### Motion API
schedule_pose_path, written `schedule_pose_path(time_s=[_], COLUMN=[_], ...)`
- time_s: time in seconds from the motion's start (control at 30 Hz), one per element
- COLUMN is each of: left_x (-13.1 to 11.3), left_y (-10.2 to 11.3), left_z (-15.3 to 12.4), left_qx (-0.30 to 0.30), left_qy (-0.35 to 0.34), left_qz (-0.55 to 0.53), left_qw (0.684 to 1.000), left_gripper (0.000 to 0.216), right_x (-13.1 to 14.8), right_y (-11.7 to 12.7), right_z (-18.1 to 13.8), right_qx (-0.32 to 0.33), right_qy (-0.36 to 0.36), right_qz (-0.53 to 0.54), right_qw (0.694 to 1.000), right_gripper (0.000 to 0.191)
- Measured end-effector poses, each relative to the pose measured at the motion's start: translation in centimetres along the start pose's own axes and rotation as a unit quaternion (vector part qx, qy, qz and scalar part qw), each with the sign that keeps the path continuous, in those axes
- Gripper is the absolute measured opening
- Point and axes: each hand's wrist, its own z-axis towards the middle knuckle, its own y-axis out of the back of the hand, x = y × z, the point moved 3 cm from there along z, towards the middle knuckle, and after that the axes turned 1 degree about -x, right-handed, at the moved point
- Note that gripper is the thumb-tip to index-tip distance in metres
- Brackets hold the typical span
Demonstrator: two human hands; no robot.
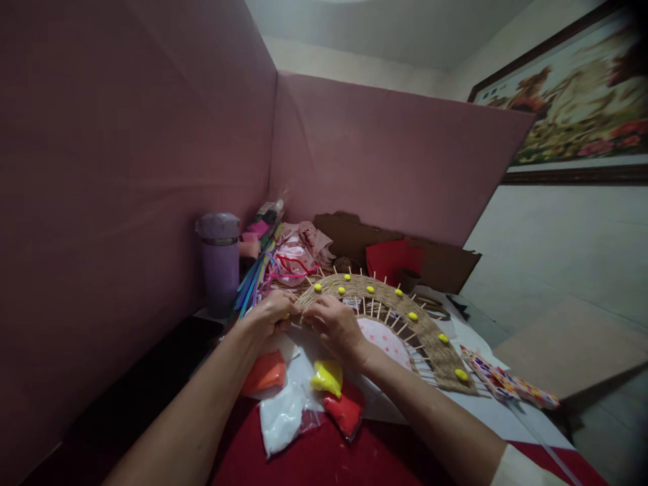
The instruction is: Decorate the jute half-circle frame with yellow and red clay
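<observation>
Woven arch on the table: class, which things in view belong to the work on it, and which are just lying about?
Likely in the work:
- woven arch, at the fingers of left hand and right hand
- yellow dots
- yellow packet, matching in colour

Probably lying about:
- purple tumbler
- red sheet
- brown cardboard

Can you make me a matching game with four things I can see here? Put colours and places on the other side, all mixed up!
Things:
1. woven arch
2. lidded cup
3. framed picture
4. half-round patch

Clues:
A. light purple
B. pale with pinkish-red dots
C. brown, with yellow pieces on it
D. up on the wall at the right of the view

Right pairs: 1-C, 2-A, 3-D, 4-B
</observation>
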Motion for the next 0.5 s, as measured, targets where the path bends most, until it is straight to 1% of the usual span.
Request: schedule_pose_path(time_s=[0.1,0.23,0.37,0.5], left_x=[-0.13,-0.20,-0.10,-0.02], left_y=[-0.03,-0.05,-0.04,0.05], left_z=[-0.13,-0.16,0.01,0.19], left_qx=[0.001,0.002,0.007,0.009], left_qy=[0.002,-0.001,-0.006,-0.007], left_qz=[0.001,0.001,0.002,0.003], left_qw=[1.000,1.000,1.000,1.000], left_gripper=[0.021,0.021,0.020,0.017], right_x=[0.01,0.13,0.26,0.61], right_y=[-0.11,0.17,0.30,-0.04], right_z=[0.05,-0.03,-0.14,0.07], right_qx=[-0.001,-0.004,-0.004,-0.006], right_qy=[-0.001,-0.011,-0.031,-0.034], right_qz=[-0.003,0.002,-0.036,-0.063], right_qw=[1.000,1.000,0.999,0.997], right_gripper=[0.008,0.017,0.005,0.002])
